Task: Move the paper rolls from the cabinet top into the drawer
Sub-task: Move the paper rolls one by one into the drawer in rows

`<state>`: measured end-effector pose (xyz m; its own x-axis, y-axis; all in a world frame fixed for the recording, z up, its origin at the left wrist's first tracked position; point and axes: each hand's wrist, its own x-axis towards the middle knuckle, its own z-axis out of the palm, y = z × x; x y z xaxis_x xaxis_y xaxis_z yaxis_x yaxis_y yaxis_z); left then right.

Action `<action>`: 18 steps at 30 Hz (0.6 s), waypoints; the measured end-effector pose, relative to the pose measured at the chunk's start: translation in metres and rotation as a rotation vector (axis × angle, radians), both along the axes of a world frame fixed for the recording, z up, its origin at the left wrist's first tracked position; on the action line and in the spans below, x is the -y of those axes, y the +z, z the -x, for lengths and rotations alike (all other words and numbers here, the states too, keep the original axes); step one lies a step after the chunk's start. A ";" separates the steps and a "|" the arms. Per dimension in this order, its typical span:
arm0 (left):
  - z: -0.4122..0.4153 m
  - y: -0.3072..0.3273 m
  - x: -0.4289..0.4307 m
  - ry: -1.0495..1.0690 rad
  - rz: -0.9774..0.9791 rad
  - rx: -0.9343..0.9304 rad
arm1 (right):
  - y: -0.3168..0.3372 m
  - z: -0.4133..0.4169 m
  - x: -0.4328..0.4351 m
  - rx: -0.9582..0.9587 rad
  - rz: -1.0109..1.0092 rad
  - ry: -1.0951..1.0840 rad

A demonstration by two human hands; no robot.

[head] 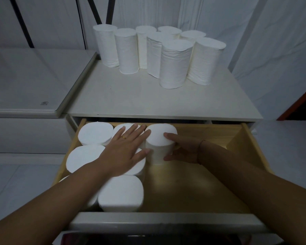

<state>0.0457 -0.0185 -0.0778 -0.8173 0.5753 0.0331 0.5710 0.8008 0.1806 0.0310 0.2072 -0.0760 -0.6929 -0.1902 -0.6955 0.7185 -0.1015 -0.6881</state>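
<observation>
Seating roll (pixel 160 137) upright at drawer (pixel 254 147) back. R hand (pixel 182 149) curled round it, L hand (pixel 125 149) flat, fingers spread on neighbours (pixel 95 133). Others wait on cabinet top (pixel 131 98). Risk: off-square release, so roll tips to its unbraced right.

Observed: paper rolls (pixel 175 66) plain white, sides faintly embossed; cabinet top (pixel 131 99) off-white, unpatterned; drawer (pixel 193 183) inside pale yellow wood, its front edge grey-white; ring (pixel 124 137) on left hand (pixel 125 149) gold; wall (pixel 210 18) white, crossed by black strips (pixel 21 22); frame (pixel 298 103) at right red-brown.
</observation>
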 end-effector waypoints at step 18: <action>0.005 0.003 -0.002 0.016 -0.100 -0.036 | 0.080 0.060 -0.014 -0.932 -0.891 -0.268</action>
<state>0.0408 -0.0163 -0.0752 -0.8238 0.5542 0.1192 0.5655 0.7892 0.2395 -0.0290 0.2207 0.0043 -0.9219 0.2996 0.2456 -0.0297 0.5776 -0.8158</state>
